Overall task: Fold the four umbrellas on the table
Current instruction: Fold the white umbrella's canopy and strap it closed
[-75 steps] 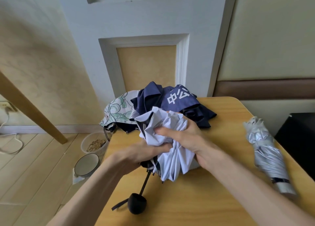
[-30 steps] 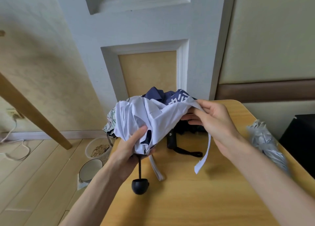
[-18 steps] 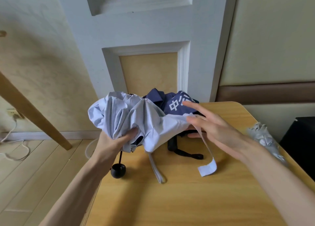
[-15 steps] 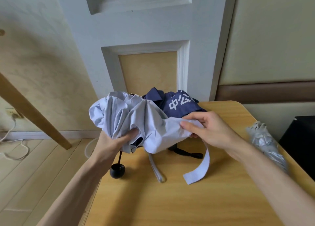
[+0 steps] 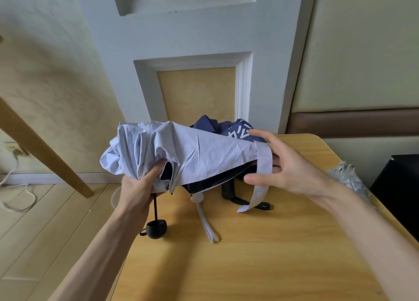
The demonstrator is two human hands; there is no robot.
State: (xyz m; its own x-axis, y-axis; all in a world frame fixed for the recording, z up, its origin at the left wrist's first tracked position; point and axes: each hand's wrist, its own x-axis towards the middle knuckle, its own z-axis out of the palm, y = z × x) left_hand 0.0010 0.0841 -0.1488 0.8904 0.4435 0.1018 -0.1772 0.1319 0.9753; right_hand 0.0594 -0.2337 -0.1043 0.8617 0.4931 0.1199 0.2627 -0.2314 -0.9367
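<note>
My left hand (image 5: 141,187) grips the bunched folds of a pale lilac umbrella (image 5: 181,155) held above the wooden table (image 5: 249,266). Its black round handle (image 5: 156,229) hangs down on a thin shaft. My right hand (image 5: 290,164) is spread with straight fingers at the end of one drawn-out panel. The panel's closing strap (image 5: 264,164) drapes across those fingers and hangs down. Behind lies a navy umbrella with white characters (image 5: 238,130), with a black handle (image 5: 229,189) below it. A folded silver umbrella (image 5: 347,178) lies at the table's right edge.
A white panelled door (image 5: 192,40) stands right behind the table. A slanted wooden beam (image 5: 43,151) crosses on the left above the floor, where a white cable (image 5: 13,187) lies. A black object (image 5: 399,187) sits beyond the table's right edge.
My right hand has gone from pinching the panel's edge to spread fingers, and the strap now hangs over them. The panel is drawn out further right. My left hand keeps its grip.
</note>
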